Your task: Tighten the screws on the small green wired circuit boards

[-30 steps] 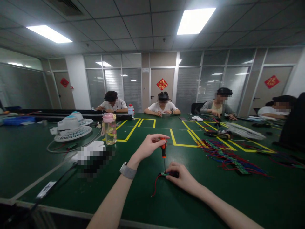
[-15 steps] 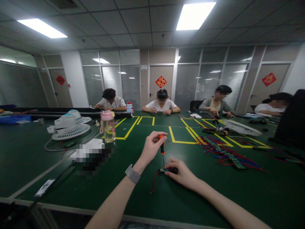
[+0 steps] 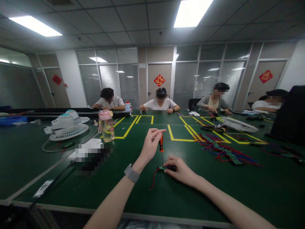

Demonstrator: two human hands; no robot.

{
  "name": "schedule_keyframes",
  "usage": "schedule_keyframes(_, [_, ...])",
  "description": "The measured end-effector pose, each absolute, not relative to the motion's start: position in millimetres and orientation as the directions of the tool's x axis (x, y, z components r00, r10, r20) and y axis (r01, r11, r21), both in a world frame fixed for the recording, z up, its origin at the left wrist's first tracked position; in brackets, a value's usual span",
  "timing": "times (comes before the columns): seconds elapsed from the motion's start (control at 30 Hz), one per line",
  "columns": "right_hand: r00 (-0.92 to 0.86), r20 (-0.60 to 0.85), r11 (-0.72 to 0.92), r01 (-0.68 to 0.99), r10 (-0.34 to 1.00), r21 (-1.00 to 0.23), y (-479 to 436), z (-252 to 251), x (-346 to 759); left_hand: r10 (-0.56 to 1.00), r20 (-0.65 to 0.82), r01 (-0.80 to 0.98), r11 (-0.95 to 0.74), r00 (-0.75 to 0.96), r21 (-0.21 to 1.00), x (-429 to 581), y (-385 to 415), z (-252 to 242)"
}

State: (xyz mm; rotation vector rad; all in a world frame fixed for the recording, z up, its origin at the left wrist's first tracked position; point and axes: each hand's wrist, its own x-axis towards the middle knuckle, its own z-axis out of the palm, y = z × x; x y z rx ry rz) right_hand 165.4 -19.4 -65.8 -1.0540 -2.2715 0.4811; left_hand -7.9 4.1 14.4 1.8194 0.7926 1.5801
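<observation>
My left hand (image 3: 150,144) is closed around the orange handle of a small screwdriver (image 3: 161,146), held upright with its tip down on a small green circuit board (image 3: 163,167). My right hand (image 3: 179,169) pinches that board and a black part against the green table (image 3: 166,197). A red wire (image 3: 153,178) trails from the board toward me. A grey watch band sits on my left wrist.
A pink-lidded bottle (image 3: 105,125) and white fan parts (image 3: 67,124) stand at the left. A pile of coloured wires (image 3: 222,149) lies at the right. Several people sit along the table's far side. Yellow tape lines mark the tabletop.
My left fingers have shifted on the screwdriver handle, as if turning it. The view has tilted up slightly. My right hand stays on the board.
</observation>
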Motion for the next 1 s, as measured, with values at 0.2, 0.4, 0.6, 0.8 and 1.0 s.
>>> schedule_keyframes(0.2, [-0.533,0.356,0.635,0.561,0.768,-0.531,-19.5,-63.5,165.9,0.817,0.52,-0.124,-0.505,0.251,0.854,-8.0,2.9,17.0])
schedule_keyframes(0.4, [-0.532,0.36,0.638,0.566,0.767,-0.522,-20.0,-64.2,165.7,0.771,0.618,0.02,-0.628,0.15,0.778,-8.6,1.7,17.7])
schedule_keyframes(0.6, [-0.541,0.359,0.644,0.563,0.761,-0.517,-19.5,-64.4,166.5,0.794,0.563,-0.095,-0.557,0.228,0.825,-8.2,2.4,16.0])
schedule_keyframes(0.8, [-0.543,0.361,0.649,0.569,0.758,-0.506,-20.1,-63.5,166.5,0.753,0.642,-0.008,-0.648,0.14,0.762,-8.5,2.9,15.0])
schedule_keyframes(1.0, [-0.541,0.362,0.647,0.573,0.759,-0.502,-20.4,-64.4,166.2,0.772,0.595,-0.059,-0.599,0.223,0.799,-6.7,0.8,15.4])
